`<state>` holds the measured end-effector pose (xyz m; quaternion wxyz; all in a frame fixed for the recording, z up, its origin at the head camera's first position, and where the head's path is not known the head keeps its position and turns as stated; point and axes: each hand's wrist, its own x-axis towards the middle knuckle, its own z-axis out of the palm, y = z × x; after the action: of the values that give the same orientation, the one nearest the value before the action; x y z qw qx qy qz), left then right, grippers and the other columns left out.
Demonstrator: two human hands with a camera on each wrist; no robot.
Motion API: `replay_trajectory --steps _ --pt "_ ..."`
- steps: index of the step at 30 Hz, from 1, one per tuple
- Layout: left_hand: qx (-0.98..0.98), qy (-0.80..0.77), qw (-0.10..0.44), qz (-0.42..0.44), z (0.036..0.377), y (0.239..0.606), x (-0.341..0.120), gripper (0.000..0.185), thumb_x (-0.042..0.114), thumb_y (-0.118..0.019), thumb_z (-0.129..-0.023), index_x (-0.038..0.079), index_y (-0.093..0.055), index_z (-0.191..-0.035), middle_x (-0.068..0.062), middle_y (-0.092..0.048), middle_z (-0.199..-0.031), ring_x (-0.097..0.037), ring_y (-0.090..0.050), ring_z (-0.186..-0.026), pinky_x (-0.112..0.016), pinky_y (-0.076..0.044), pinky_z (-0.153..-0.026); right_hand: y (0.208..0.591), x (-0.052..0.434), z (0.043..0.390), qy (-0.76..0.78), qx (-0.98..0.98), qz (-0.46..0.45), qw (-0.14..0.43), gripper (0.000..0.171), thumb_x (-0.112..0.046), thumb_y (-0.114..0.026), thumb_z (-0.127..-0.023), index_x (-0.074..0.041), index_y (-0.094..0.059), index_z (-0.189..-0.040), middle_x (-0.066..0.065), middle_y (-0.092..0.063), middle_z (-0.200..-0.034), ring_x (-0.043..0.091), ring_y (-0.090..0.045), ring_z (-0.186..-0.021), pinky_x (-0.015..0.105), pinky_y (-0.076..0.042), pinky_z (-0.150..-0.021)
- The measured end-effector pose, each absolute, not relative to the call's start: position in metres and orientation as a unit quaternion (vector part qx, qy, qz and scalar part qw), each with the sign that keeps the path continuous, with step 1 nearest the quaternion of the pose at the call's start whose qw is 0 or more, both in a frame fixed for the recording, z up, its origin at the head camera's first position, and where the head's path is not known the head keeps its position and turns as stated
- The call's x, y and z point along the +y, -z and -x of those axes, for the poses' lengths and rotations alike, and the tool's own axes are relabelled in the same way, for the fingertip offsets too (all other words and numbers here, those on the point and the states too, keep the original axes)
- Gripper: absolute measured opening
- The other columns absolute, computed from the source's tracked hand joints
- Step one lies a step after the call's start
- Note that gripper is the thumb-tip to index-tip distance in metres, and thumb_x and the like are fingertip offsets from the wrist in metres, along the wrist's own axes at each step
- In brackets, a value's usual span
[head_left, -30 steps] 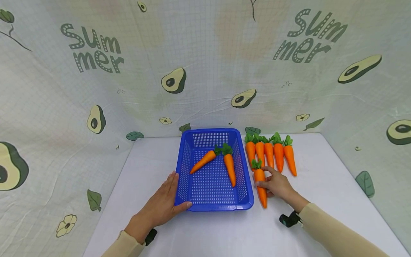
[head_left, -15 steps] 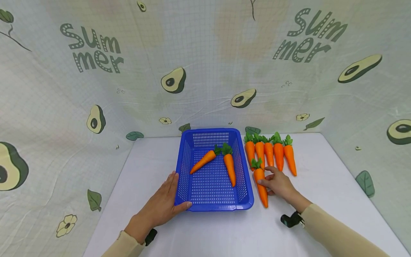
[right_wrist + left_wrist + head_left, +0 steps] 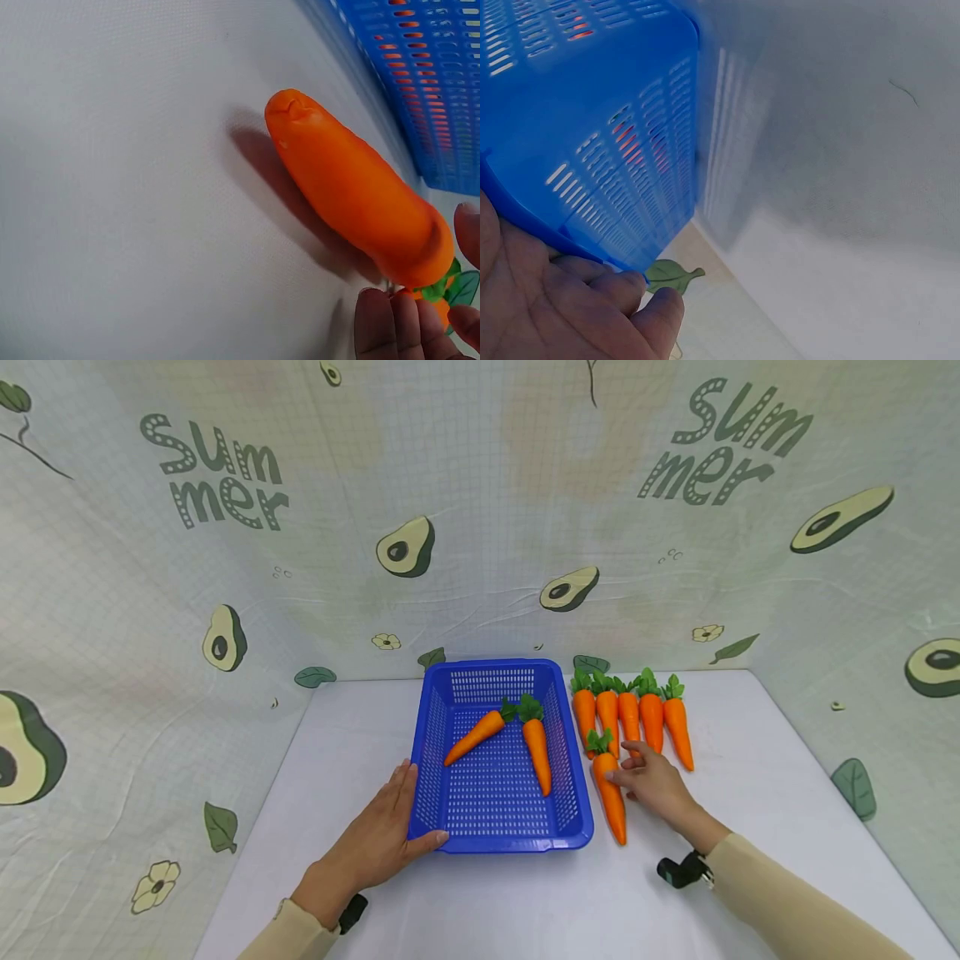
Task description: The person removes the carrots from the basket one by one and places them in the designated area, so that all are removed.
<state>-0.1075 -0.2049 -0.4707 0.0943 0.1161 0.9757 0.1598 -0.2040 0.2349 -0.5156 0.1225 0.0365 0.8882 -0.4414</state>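
1. Overhead, the head view shows the blue basket (image 3: 497, 760) at the centre of the white table (image 3: 510, 910). The left hand (image 3: 382, 835) lies flat against the basket's left wall, thumb on its near rim, fingers straight. Two carrots (image 3: 536, 752) lie inside the basket. Right of the basket, a row of five carrots (image 3: 651, 727) lies side by side. The loose carrot (image 3: 609, 793) lies just beside the basket's right wall; the right hand (image 3: 654, 781) touches its upper part with relaxed fingers, not closed round it.
2. Left wrist view: the palm and fingers (image 3: 600, 300) press the basket's wall (image 3: 622, 150).
3. Right wrist view: the fingertips (image 3: 390, 326) rest near the carrot's (image 3: 360, 191) leafy end.
4. Risk: the carrot is smooth and tapered; a light touch may roll it toward the row of five.
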Motion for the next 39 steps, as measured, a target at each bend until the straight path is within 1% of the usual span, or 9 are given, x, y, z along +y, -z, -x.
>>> replay_trajectory --steps 7,11,15,17,22,27,32,36,39 --pt "0.975 -0.161 0.095 -0.119 0.108 0.472 -0.205 0.119 0.082 -0.052 -0.092 0.006 -0.003 -0.17 -0.017 -0.005 -0.178 -0.04 -0.018 -0.163 -0.059 -0.03 -0.126 0.501 0.232 0.212 0.448 0.889 -0.03 0.091 0.075 -0.026 -0.074 -0.1 0.007 -0.037 -0.156 0.028 -0.061 -0.128 0.029 -0.071 -0.096 0.035 -0.065 -0.079" --pt "0.975 -0.162 0.093 -0.121 0.108 0.472 -0.205 0.118 0.081 -0.052 -0.093 0.006 -0.004 -0.17 -0.017 -0.005 -0.178 -0.04 -0.018 -0.163 -0.059 -0.03 -0.126 0.483 0.227 0.222 0.464 0.882 -0.012 0.075 0.075 -0.026 -0.07 -0.102 0.007 -0.033 -0.159 0.03 -0.058 -0.135 0.038 -0.069 -0.108 0.04 -0.065 -0.085" --pt "0.974 -0.164 0.096 -0.123 0.108 0.471 -0.205 0.118 0.081 -0.052 -0.093 0.006 -0.003 -0.17 -0.017 -0.005 -0.178 -0.04 -0.017 -0.163 -0.059 -0.029 -0.126 0.46 0.217 0.232 0.466 0.883 -0.006 0.056 0.075 -0.031 -0.067 -0.104 0.001 -0.031 -0.162 0.028 -0.057 -0.141 0.042 -0.065 -0.12 0.045 -0.063 -0.092" --pt "0.974 -0.165 0.094 -0.124 0.108 0.47 -0.205 0.118 0.081 -0.052 -0.093 0.005 -0.004 -0.17 -0.017 -0.005 -0.178 -0.04 -0.017 -0.163 -0.059 -0.029 -0.126 0.448 0.207 0.238 0.471 0.881 -0.009 0.042 0.075 -0.034 -0.066 -0.105 -0.002 -0.032 -0.163 0.027 -0.058 -0.141 0.042 -0.065 -0.122 0.048 -0.062 -0.095" --pt "0.975 -0.162 0.089 -0.125 0.108 0.469 -0.206 0.119 0.083 -0.05 -0.093 0.004 -0.004 -0.17 -0.018 -0.006 -0.178 -0.04 -0.017 -0.163 -0.059 -0.029 -0.126 0.421 0.167 0.251 0.515 0.857 0.001 0.025 0.069 -0.031 -0.065 -0.106 -0.006 -0.035 -0.162 0.025 -0.059 -0.142 0.041 -0.065 -0.124 0.053 -0.059 -0.101" --pt "0.974 -0.167 0.093 -0.123 0.107 0.47 -0.207 0.117 0.078 -0.054 -0.094 0.005 -0.004 -0.17 -0.018 -0.006 -0.178 -0.04 -0.016 -0.163 -0.059 -0.028 -0.127 0.406 0.114 0.259 0.526 0.849 0.035 0.031 0.064 -0.028 -0.068 -0.104 -0.011 -0.041 -0.159 0.021 -0.061 -0.142 0.038 -0.061 -0.131 0.053 -0.055 -0.105" --pt "0.973 -0.175 0.094 -0.12 0.106 0.47 -0.208 0.116 0.077 -0.056 -0.094 0.006 -0.004 -0.17 -0.017 -0.005 -0.178 -0.04 -0.016 -0.163 -0.06 -0.028 -0.126 0.406 0.066 0.265 0.525 0.848 0.054 0.055 0.063 -0.026 -0.07 -0.103 -0.014 -0.042 -0.159 0.019 -0.06 -0.145 0.038 -0.06 -0.132 0.053 -0.054 -0.106" --pt "0.973 -0.175 0.094 -0.121 0.106 0.47 -0.209 0.116 0.077 -0.056 -0.094 0.006 -0.004 -0.17 -0.017 -0.005 -0.178 -0.04 -0.017 -0.163 -0.06 -0.029 -0.126 0.417 0.041 0.271 0.568 0.816 0.039 0.097 0.065 -0.021 -0.069 -0.104 -0.016 -0.04 -0.162 0.02 -0.053 -0.153 0.038 -0.059 -0.131 0.052 -0.054 -0.104" --pt "0.971 -0.181 0.096 -0.122 0.107 0.471 -0.208 0.116 0.076 -0.056 -0.095 0.006 -0.003 -0.17 -0.016 -0.005 -0.178 -0.039 -0.017 -0.163 -0.059 -0.028 -0.127 0.428 0.033 0.275 0.608 0.784 0.021 0.125 0.067 -0.016 -0.068 -0.104 -0.018 -0.038 -0.163 0.02 -0.047 -0.159 0.038 -0.059 -0.131 0.055 -0.054 -0.103"
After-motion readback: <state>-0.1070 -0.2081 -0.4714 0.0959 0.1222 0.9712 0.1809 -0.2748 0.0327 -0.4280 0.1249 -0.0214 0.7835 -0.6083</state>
